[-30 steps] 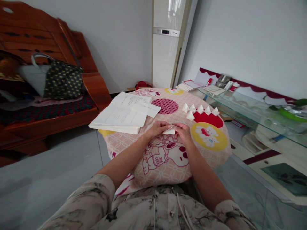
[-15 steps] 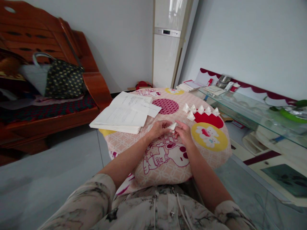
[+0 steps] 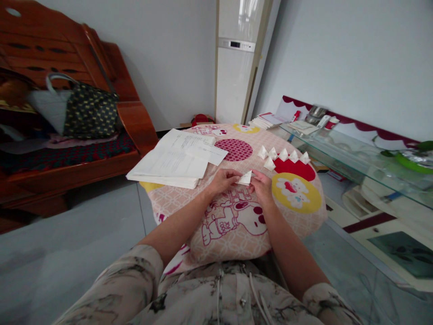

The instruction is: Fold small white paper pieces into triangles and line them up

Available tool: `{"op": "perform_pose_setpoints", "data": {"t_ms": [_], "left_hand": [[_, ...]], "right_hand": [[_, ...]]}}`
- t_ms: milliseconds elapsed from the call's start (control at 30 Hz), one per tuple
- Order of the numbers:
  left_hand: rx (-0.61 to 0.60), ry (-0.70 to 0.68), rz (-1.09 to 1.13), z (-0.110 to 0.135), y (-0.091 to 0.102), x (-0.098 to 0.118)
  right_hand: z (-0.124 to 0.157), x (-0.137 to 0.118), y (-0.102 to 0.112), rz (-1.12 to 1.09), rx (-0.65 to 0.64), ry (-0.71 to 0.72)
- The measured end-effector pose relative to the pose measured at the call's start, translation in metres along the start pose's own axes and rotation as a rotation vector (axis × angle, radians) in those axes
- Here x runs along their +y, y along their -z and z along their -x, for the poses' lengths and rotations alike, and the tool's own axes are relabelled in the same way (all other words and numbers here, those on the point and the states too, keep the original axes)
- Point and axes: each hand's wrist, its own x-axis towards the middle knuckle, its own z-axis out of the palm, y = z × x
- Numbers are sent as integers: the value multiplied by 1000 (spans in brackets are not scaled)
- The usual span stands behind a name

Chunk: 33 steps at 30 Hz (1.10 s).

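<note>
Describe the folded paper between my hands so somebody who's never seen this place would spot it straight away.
Find the pink patterned tablecloth, with a paper stack on its left and pointed white shapes on its right. Near its middle, between the left hand and right hand, is the small white folded paper. It's the only paper being held; the others lie untouched.

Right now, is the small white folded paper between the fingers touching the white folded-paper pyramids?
Apart. The head view shows pink patterned tablecloth between the small white folded paper and the nearest white pyramid.
</note>
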Motion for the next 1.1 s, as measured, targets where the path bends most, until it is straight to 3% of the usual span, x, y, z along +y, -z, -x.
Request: {"op": "perform_pose_setpoints", "data": {"t_ms": [167, 600, 1100], "left_hand": [[-26, 108, 108, 1, -1, 3], [-34, 64, 188, 1, -2, 2], [-64, 60, 219, 3, -2, 4]], "right_hand": [[1, -4, -2, -68, 17, -22], [5, -13, -1, -216, -115, -11], [6, -14, -3, -230, -105, -27]]}}
